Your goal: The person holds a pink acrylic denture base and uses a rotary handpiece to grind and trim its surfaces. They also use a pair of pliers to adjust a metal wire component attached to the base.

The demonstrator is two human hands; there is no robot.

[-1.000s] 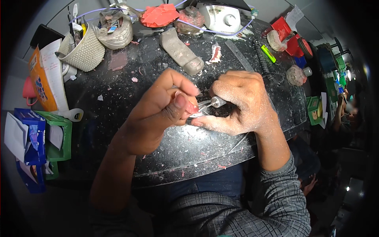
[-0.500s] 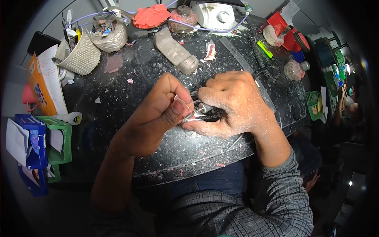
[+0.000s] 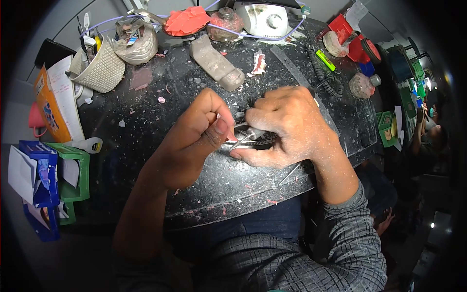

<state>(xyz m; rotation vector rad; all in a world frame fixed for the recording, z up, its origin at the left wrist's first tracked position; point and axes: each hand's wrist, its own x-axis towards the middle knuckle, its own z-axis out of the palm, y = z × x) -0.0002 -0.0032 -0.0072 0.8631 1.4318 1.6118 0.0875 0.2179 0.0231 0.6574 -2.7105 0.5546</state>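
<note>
A small pink piece [image 3: 232, 137] is pinched by the left hand [image 3: 202, 134] above a dark, debris-flecked worktable [image 3: 194, 207]; a slim metal tool [image 3: 255, 132] is gripped by the right hand [image 3: 294, 129]; both hands are best braced, pressure applied lightly, fingertips held clear; the piece, partly hidden, appears pale-edged; whether it is touched by the tool cannot be told.

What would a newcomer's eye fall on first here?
Mid-picture, the dusty right hand holds a metal tool, facing the left hand, which pinches a pink piece. Then red sheets heaped at the back of the table, and a lime-green bar further right.
</note>
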